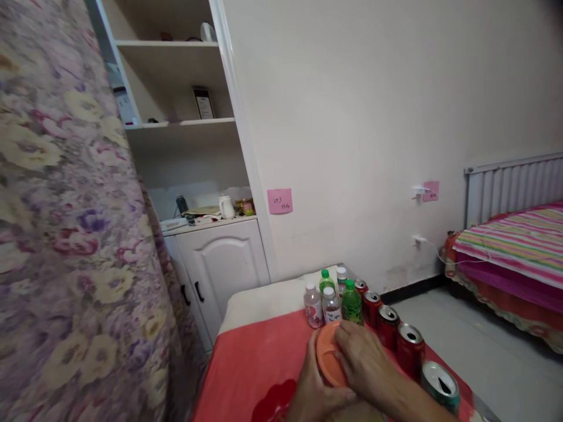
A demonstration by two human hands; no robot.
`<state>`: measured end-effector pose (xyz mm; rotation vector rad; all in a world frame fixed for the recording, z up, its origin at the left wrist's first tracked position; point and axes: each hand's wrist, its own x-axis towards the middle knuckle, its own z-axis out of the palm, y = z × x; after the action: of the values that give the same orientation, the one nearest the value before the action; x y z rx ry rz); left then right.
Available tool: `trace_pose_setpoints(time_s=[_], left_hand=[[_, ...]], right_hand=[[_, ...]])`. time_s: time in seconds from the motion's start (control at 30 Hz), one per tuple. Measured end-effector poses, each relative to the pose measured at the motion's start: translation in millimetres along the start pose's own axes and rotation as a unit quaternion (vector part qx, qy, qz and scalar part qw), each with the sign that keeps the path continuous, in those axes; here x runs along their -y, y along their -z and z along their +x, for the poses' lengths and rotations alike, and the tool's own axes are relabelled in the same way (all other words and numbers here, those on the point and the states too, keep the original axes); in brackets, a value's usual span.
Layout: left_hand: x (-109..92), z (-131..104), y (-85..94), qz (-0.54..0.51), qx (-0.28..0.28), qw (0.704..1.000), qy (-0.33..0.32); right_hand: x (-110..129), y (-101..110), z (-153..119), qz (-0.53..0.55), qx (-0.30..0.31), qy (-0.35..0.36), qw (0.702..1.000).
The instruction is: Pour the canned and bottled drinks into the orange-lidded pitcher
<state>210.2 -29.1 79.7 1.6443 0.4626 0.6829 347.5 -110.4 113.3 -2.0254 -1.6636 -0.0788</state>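
Observation:
A round orange lid (326, 364) with a raised grip across it is between my hands, over the near part of the red-covered table. My left hand (314, 392) wraps round its left and near side, apparently holding the container beneath, whose body is mostly hidden. From the right, my right hand (365, 357) has its fingers closed on the lid's top. Just beyond stand clear bottles with white caps (312, 306) and a green bottle (351, 305). A red scalloped dish (275, 401) lies to the left of my left hand.
Several opened cans, among them a red can (410, 350) and a green can (441, 384), line the table's right edge. A white cabinet (229, 258) and floral curtain (65, 205) stand left. Beyond the floor at right is a bed (519, 240).

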Motion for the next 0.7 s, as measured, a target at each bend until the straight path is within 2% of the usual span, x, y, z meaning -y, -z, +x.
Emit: trace_pose_setpoints(time_s=[0.13, 0.23, 0.37, 0.47, 0.53, 0.57, 0.7], left_hand=[[11.9, 2.9, -1.8, -0.041, 0.013, 0.999, -0.028], [16.4, 3.0, -4.7, -0.058, 0.003, 0.997, -0.045], [20.4, 2.1, -5.2, -0.075, -0.011, 0.997, -0.006], [24.7, 1.0, -2.5, -0.032, -0.034, 0.999, 0.007], [26.2, -1.0, -1.0, -0.004, -0.049, 0.999, 0.002], [26.1, -2.4, -0.7, 0.001, -0.054, 0.999, 0.005], [23.9, -9.6, -0.9, -0.014, -0.053, 0.998, 0.038]], right_hand=[[-1.5, 4.3, 2.1, 0.007, 0.004, -0.018, 1.0], [-0.4, 15.7, 7.6, 0.02, -0.005, 0.0, 1.0], [-1.0, 34.0, 15.4, 0.089, -0.073, 0.054, 0.992], [-6.6, 43.6, 19.1, 0.185, -0.125, 0.051, 0.973], [-12.6, 46.1, 19.3, 0.297, -0.14, 0.025, 0.944], [-15.8, 46.0, 18.3, 0.365, -0.143, 0.005, 0.92], [-27.1, 38.6, 5.6, 0.591, -0.179, -0.104, 0.78]])
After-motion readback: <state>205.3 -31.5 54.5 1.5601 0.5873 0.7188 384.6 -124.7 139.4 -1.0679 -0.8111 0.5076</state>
